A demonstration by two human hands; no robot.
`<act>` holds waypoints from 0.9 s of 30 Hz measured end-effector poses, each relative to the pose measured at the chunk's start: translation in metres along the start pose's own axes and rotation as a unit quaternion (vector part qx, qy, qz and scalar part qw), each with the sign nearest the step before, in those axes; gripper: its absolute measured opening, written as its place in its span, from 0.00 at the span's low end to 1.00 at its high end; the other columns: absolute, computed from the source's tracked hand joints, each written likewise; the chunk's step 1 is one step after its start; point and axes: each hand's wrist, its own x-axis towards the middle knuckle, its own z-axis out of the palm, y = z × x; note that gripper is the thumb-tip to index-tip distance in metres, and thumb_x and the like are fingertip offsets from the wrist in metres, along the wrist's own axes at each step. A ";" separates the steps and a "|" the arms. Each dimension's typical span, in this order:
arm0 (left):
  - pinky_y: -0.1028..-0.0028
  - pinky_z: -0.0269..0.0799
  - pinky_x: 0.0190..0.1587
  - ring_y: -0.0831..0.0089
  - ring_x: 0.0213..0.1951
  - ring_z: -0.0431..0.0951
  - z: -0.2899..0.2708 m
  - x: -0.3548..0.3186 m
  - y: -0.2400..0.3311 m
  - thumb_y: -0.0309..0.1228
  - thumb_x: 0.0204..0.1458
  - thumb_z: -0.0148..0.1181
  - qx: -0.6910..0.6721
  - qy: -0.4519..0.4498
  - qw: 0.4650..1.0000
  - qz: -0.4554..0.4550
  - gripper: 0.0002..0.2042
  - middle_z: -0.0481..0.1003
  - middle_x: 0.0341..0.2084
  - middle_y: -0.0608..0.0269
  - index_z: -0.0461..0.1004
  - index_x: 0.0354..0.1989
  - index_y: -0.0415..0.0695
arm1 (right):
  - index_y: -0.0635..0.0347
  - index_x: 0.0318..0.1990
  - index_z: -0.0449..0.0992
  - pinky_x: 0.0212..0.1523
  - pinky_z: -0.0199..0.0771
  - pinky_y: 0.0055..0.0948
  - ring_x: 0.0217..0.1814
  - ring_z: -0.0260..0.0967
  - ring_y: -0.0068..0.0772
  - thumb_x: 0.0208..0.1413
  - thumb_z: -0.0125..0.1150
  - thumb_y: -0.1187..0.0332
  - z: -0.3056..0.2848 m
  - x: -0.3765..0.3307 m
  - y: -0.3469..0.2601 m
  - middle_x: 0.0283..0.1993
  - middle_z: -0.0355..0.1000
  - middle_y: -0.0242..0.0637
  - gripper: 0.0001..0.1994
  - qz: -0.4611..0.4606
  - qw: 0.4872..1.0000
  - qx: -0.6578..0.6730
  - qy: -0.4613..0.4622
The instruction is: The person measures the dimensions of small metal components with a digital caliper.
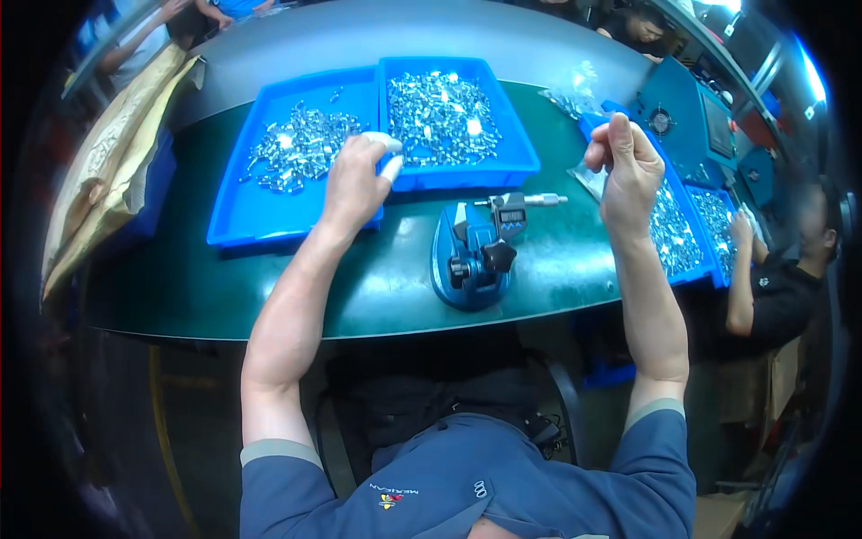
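Observation:
My left hand (356,180) is over the inner edges of two blue trays, its thumb and forefinger in white covers and bent toward each other. Whatever they may pinch is too small to make out. Small shiny metal parts lie heaped in the left tray (235,214) and more thickly in the right tray (519,154). Raised at the right, my right hand (632,175) has its fingers curled in and thumb up; anything inside is hidden. Between my forearms, a digital micrometer (512,214) is clamped in a blue stand (467,269), touched by neither hand.
All this stands on a green tabletop (386,301). Further blue trays of metal parts (673,229) line the right side, below a teal machine (673,112). A co-worker (781,292) sits there. Brown paper sacks (112,171) stand at the left; a clear plastic bag (575,94) lies behind.

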 end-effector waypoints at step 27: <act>0.72 0.73 0.46 0.71 0.41 0.79 0.015 0.058 0.027 0.22 0.49 0.66 -0.097 -0.231 0.964 -0.088 0.09 0.79 0.37 0.59 0.76 0.39 0.38 | 0.63 0.32 0.76 0.27 0.62 0.19 0.26 0.65 0.16 0.66 0.53 0.57 -0.029 -0.003 0.117 0.24 0.72 0.29 0.18 0.128 0.991 -0.006 -0.049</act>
